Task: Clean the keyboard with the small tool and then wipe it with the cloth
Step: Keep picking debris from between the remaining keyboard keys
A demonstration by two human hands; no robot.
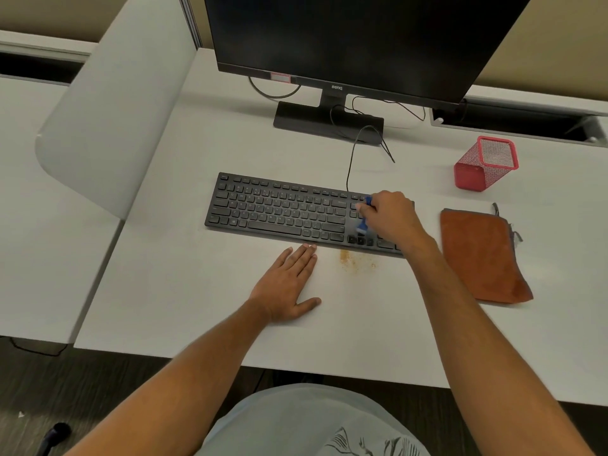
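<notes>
Gripping brush (363,222) over keyboard (279,210), right hand (390,213)

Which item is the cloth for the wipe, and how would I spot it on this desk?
Start at the black keyboard in front of the monitor and look just past its right end. The cloth lies flat there on the white desk, nearer the person than the red mesh pen holder. It is the only soft, rust-orange thing.

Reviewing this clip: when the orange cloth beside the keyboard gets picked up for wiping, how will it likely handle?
The orange cloth lies flat on the desk with a curled near corner, so it is probably floppy and will drape. It looks thin, hence likely light. Its loose grey edging at the far corner may dangle or snag.
</notes>
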